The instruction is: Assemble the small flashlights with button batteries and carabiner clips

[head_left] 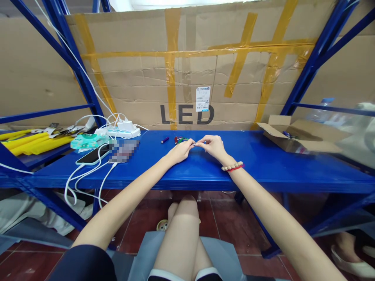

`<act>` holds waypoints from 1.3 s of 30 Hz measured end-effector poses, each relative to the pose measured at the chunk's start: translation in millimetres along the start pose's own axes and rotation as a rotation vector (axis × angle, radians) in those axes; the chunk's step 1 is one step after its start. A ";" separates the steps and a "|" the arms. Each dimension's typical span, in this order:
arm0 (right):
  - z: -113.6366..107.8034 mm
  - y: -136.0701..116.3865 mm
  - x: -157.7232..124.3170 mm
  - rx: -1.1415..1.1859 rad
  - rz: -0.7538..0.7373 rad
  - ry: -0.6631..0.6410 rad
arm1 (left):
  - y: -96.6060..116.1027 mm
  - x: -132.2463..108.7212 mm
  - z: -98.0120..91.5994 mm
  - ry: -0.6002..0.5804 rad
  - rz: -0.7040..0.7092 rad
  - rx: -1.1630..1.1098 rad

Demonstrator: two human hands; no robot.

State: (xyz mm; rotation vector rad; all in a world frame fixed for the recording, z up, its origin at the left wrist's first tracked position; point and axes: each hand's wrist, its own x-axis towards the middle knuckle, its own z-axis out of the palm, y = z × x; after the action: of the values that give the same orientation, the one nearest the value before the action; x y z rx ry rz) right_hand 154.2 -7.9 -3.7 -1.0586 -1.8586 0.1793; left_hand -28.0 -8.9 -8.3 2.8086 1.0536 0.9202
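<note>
My left hand (181, 152) and my right hand (214, 147) meet above the middle of the blue metal shelf top (152, 171). Both are closed, with thumb and fingertips pinched together around a tiny thing between them, too small to name. Just behind my left hand lie several small shiny pieces, among them a red one (176, 139) and a green one (181, 139), partly hidden by the fingers. A short purple cylinder (165, 140) rests apart from them, to the left. Beaded and red bracelets (233, 167) circle my right wrist.
Left of my hands are a phone (93, 155), white charging cables (71, 183), a power strip (124, 132), a teal packet (88, 141) and yellow strips (41, 143). An open cardboard box (310, 145) stands on the right. Behind rises a large taped cardboard panel (140, 89).
</note>
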 end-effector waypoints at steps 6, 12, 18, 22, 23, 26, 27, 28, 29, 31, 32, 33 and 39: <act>1.1 -1.8 1.6 0.157 0.126 -0.060 | -0.5 1.2 0.2 0.023 0.000 0.022; -1.5 -11.9 1.1 0.291 0.172 -0.111 | -1.1 1.6 1.1 0.050 0.028 0.029; 2.7 -10.4 2.3 0.315 0.148 -0.115 | 0.1 2.3 1.6 0.048 0.024 0.032; 2.6 -4.0 3.6 0.261 0.116 -0.124 | -0.6 3.2 1.9 0.055 -0.029 0.063; 2.1 -2.1 3.8 0.238 0.103 -0.121 | -1.2 3.4 2.1 0.068 -0.051 0.071; 0.4 2.4 3.7 0.173 0.066 -0.066 | -3.4 3.8 2.3 0.107 -0.108 0.082; 0.0 3.3 3.5 0.159 0.056 -0.039 | -3.9 3.8 2.3 0.112 -0.116 0.081; -0.4 4.0 3.3 0.149 0.044 -0.014 | -4.2 3.7 2.3 0.114 -0.120 0.078; -0.7 4.4 3.1 0.141 0.031 0.004 | -4.4 3.6 2.3 0.116 -0.119 0.075; -0.9 4.8 2.8 0.125 0.000 0.017 | -4.4 3.5 2.3 0.117 -0.109 0.069; -1.0 5.0 2.7 0.115 -0.017 0.016 | -4.3 3.4 2.4 0.115 -0.103 0.068; -1.0 5.2 2.6 0.105 -0.031 0.010 | -4.3 3.3 2.6 0.112 -0.097 0.069; -1.2 6.1 2.8 0.106 -0.056 0.017 | -3.9 3.6 3.1 0.091 -0.088 0.059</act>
State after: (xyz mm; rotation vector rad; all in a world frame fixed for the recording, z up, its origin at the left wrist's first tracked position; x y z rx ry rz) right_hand 158.2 -2.4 -4.4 -0.9325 -1.8410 0.2327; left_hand -26.6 -3.1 -9.8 2.7646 1.2245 1.0327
